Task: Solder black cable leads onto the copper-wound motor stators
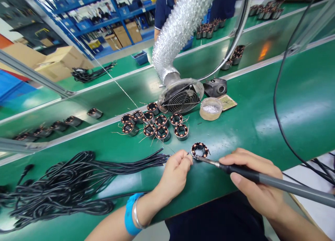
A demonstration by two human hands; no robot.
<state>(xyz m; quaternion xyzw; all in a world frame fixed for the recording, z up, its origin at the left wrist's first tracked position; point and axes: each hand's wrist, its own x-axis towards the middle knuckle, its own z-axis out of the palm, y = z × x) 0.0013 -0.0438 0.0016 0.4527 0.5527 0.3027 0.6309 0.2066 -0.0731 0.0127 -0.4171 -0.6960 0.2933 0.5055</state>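
Observation:
My right hand [258, 180] is closed around the handle of a soldering iron [285, 186]. The iron's tip reaches the near rim of a motor stator [200, 150], a ring with copper windings standing on the bench. At that stator's left edge, my left hand [176, 171] is pinched on what looks like a thin wire, whose dark end pokes out above the fingertips; the rest is covered by the fingers. Several more stators [162, 133] with loose copper leads stand in a group just beyond. Black cables [133, 163] lie left of my left hand, their stripped ends near it.
A fume extractor [183, 96] on a silver hose [175, 35] hangs behind the stators. Beside it are a round tub [210, 109] and a black holder [216, 87]. A dark cord [277, 105] hangs at right. A person [164, 10] stands across the bench.

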